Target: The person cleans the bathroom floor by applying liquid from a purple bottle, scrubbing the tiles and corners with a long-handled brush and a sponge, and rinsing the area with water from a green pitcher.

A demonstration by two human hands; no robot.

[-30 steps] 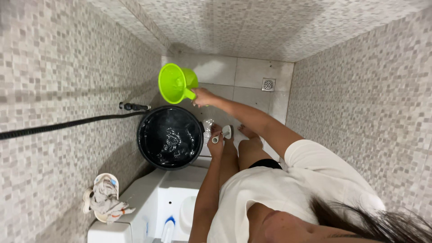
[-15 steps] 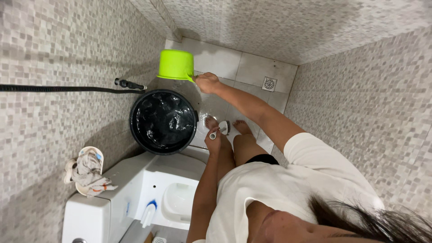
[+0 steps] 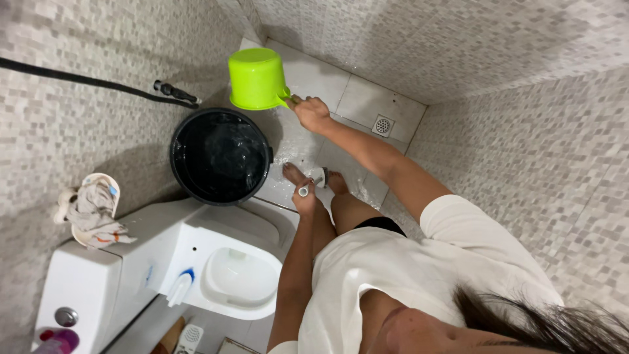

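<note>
Small bathroom with mosaic-tiled walls [image 3: 511, 131] and a pale tiled floor [image 3: 354, 98], seen from overhead. Nearest the camera are dark hair and a white shirt; the person bends forward over bare legs.

Low left: white toilet [image 3: 226, 239], seat up, bowl looks clean. A white-and-blue cleaner piece [image 3: 178, 288] hangs on its rim. The cistern [image 3: 85, 282] sits beside it, and a crumpled rag [image 3: 92, 210] lies in a small dish on the cistern's far end.

The left hand [image 3: 305, 200] hangs down by the feet, grip clamped around a small white handle [image 3: 303, 191]. What sort of tool it is I cannot tell. A white object [image 3: 319, 176] lies on the floor between the bare feet, just beyond that hand.

The black bucket [image 3: 175, 164] stands next to the toilet against the left wall and has water in it.

Further out, the right hand [image 3: 311, 113] reaches forward with its grip closed on the handle of a lime-green dipper [image 3: 257, 78]. The dipper is raised above the far rim of the bucket and tipped so its base faces the camera. No water is visible leaving it.

Progress, as a judgement: the floor around the feet is wet and glistening, so some water is already down. The tiles near the drain [image 3: 382, 124] in the far corner look mostly dry.

A black hose [image 3: 85, 82] runs along the left wall.
</note>
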